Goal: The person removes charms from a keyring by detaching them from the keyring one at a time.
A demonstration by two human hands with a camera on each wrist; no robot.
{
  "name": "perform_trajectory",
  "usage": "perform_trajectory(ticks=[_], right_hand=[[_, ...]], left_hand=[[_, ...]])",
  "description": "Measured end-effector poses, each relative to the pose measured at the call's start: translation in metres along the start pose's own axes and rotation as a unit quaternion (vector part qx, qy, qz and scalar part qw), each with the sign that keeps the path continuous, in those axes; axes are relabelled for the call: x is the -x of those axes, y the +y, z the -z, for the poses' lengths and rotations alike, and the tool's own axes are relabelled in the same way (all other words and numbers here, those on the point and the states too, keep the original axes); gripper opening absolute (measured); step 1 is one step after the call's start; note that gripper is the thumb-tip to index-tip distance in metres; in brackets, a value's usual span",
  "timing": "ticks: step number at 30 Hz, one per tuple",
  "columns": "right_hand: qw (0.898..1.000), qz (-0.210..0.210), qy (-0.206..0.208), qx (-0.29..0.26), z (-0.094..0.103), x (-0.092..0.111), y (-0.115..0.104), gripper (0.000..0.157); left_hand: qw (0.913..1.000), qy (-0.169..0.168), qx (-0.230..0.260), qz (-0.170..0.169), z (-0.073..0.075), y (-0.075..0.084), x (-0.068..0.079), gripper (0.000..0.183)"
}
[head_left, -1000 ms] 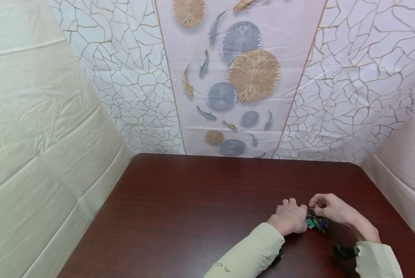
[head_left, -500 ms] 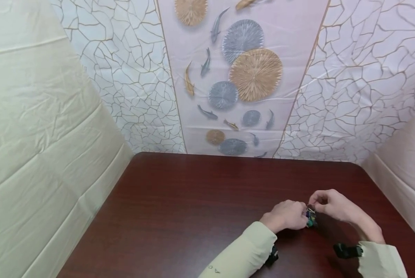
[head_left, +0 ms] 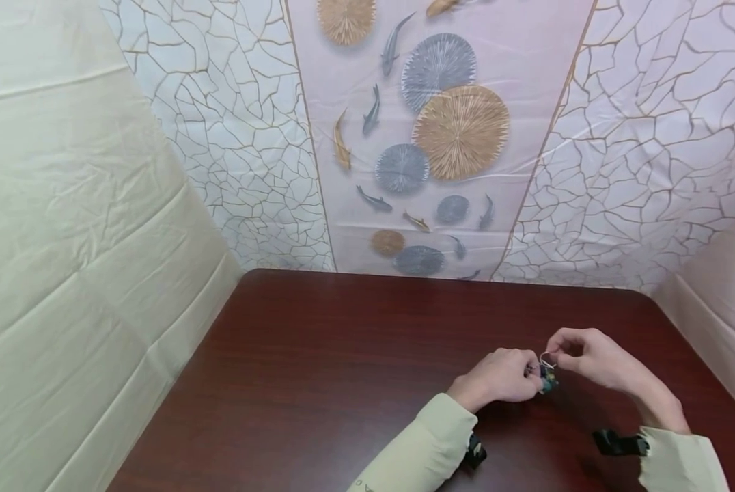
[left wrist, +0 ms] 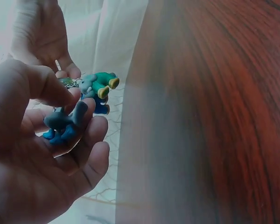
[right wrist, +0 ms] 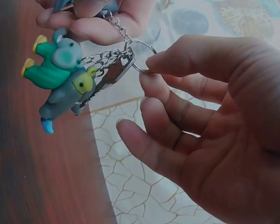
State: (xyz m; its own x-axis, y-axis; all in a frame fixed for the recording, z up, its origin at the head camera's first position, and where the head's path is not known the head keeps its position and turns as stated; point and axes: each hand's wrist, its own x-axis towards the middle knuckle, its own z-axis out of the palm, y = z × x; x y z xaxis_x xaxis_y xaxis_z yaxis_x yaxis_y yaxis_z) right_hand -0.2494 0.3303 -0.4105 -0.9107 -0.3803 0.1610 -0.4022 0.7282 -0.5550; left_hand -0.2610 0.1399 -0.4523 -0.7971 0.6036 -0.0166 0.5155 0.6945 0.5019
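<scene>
My right hand (head_left: 601,357) pinches a metal key ring (right wrist: 146,43) between thumb and index finger, its other fingers loosely bent. Short chains (right wrist: 105,57) link the ring to several small animal figures. One green figure with yellow feet (right wrist: 51,77) hangs free, and a grey one with a yellow-green face (right wrist: 60,100) hangs against it. To the left, my left hand (head_left: 499,376) holds a grey and blue figure (left wrist: 60,120) from the same keychain between its thumb and curled fingers. Another blue figure (left wrist: 101,105) shows partly behind, below the green one.
Both hands are over the right part of a dark red-brown table (head_left: 318,369). Patterned cloth (head_left: 269,171) hangs behind its far edge, with plain cream cloth (head_left: 97,273) along the left side. Black wrist straps (head_left: 619,443) sit by the sleeves.
My left fingers have gone from spread over the charms to curled round one. Both hands have moved slightly away from me, and the ring now shows more upright in the right hand's pinch.
</scene>
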Motion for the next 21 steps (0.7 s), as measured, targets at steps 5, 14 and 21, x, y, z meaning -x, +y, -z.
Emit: perform_trajectory(ticks=[5, 14, 21], right_hand=[[1.000, 0.005, 0.019, -0.005, 0.000, -0.002, -0.006, 0.010], [0.998, 0.020, 0.054, 0.004, -0.002, -0.007, -0.018, 0.013], [0.996, 0.016, 0.086, 0.032, -0.001, -0.014, -0.032, 0.014]], left_hand=[[0.9991, 0.013, 0.041, 0.004, 0.006, -0.006, 0.005, 0.006], [0.9934, 0.061, 0.095, -0.021, 0.014, -0.019, 0.006, 0.019], [0.9857, 0.087, 0.140, -0.037, 0.028, -0.022, 0.010, 0.018]])
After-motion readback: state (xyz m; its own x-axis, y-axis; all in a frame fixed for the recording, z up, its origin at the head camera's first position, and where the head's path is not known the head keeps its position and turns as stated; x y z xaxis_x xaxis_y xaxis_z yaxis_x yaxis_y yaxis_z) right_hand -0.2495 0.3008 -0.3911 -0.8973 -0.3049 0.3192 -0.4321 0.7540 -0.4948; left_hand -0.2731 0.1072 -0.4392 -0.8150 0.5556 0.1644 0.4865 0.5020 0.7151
